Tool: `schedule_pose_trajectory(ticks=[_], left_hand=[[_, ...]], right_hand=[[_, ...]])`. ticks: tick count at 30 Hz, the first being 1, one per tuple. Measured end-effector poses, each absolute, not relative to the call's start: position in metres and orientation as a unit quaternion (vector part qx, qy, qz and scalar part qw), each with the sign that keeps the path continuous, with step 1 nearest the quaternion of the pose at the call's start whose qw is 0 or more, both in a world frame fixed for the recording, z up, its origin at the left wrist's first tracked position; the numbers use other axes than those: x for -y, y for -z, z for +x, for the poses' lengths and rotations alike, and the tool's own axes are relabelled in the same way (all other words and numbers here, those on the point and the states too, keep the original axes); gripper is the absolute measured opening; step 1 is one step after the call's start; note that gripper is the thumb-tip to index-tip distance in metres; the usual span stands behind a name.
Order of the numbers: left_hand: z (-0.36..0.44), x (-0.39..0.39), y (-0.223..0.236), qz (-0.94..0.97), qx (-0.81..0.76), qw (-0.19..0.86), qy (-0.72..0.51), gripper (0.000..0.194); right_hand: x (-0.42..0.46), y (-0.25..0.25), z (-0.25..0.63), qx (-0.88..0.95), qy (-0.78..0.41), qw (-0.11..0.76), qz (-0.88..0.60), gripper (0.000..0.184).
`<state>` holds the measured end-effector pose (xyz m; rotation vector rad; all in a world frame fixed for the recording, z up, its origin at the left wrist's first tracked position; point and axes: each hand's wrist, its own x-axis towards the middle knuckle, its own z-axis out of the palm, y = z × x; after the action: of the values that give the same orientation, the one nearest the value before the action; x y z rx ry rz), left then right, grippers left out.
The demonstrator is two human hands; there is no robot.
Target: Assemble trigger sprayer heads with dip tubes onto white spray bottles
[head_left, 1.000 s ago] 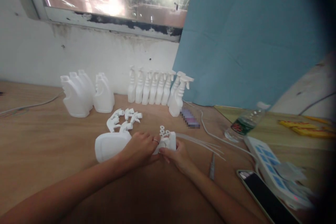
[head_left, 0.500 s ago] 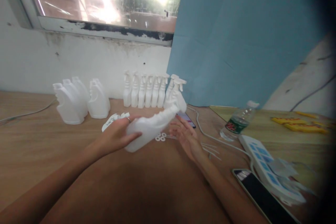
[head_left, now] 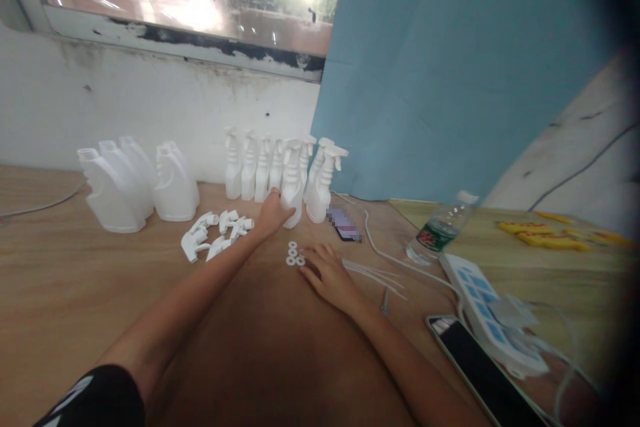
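At centre frame, the left hand (head_left: 273,213) is closing around a white spray bottle (head_left: 292,188), seemingly light, stiff and best gripped mid-body; the right hand (head_left: 327,275) is resting open beside small white rings (head_left: 295,256).

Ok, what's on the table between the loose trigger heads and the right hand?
Head view: three small white rings lie between the trigger heads and the right hand, just off its fingertips; the left forearm also crosses that stretch.
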<state>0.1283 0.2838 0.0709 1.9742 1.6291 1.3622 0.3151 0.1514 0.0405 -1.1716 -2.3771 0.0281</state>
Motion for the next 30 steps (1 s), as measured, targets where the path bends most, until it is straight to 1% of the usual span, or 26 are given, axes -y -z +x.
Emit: schedule_pose_trajectory(ticks=[4,7,13,19,21,23,27,30], left_hand=[[0.156,-0.297,-0.058,0.681,-0.563,0.106,-0.456,0.042],[0.170,-0.303,-0.054,0.684,-0.568,0.093,-0.448,0.042],[0.191,-0.310,-0.053,0.682,-0.593,0.075,-0.422,0.057],[0.192,-0.305,-0.061,0.681,-0.627,0.058,-0.373,0.064],[0.177,-0.295,-0.064,0.698,-0.621,0.042,-0.355,0.062],[0.149,-0.281,-0.065,0.721,-0.605,0.019,-0.337,0.053],[0.069,-0.239,-0.063,0.753,-0.581,-0.034,-0.306,0.032],[0.013,-0.205,-0.056,0.760,-0.579,-0.064,-0.289,0.026]], right_hand=[[-0.151,-0.041,0.309,0.870,0.005,0.215,-0.444,0.044],[-0.149,-0.041,0.300,0.867,0.016,0.205,-0.454,0.045],[-0.146,-0.039,0.287,0.874,0.026,0.199,-0.442,0.047],[-0.153,-0.035,0.283,0.868,0.024,0.181,-0.461,0.049],[-0.157,-0.034,0.280,0.867,0.027,0.175,-0.466,0.047],[-0.162,-0.033,0.276,0.864,0.034,0.170,-0.472,0.047],[-0.170,-0.032,0.264,0.862,0.046,0.161,-0.479,0.049],[-0.170,-0.032,0.252,0.868,0.040,0.156,-0.471,0.049]])
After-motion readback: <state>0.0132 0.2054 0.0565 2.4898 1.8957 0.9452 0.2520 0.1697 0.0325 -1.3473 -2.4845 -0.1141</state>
